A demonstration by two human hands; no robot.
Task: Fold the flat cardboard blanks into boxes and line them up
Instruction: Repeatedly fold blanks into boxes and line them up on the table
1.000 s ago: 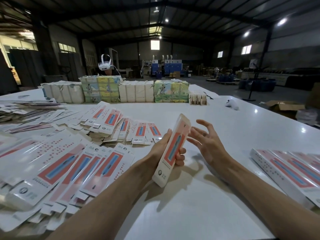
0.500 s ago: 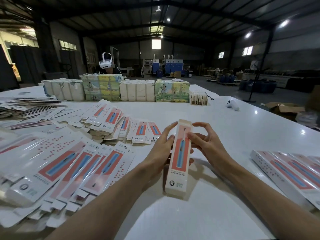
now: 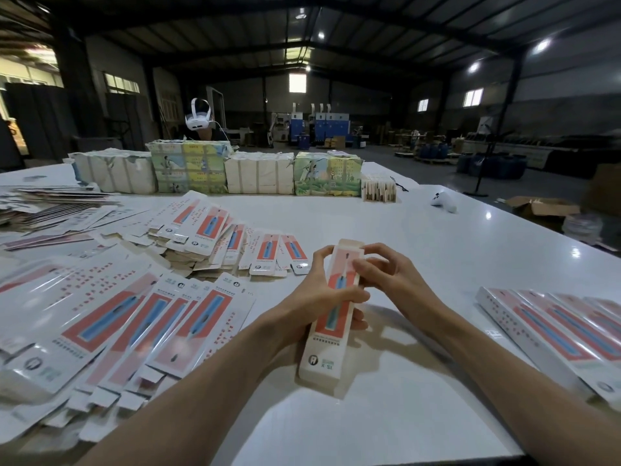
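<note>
– Where the white surface (image 3: 437, 250) begins at the left, what lies on it?
– Flat blanks (image 3: 141, 317), fanned in overlapping heaps. Bundled stacks (image 3: 255, 173) line the far edge, with a person (image 3: 201, 124) in a white headset behind them.
– And mid-surface?
– The left hand (image 3: 316, 297) has its grip curled round a folded box (image 3: 324, 348), tilted over the surface; the right hand (image 3: 393, 274) pinches its upper end.
– Further right?
– Finished boxes (image 3: 554, 334) lying side by side, a white controller (image 3: 443, 201) beyond, then a dark warehouse hall with roof lamps.
</note>
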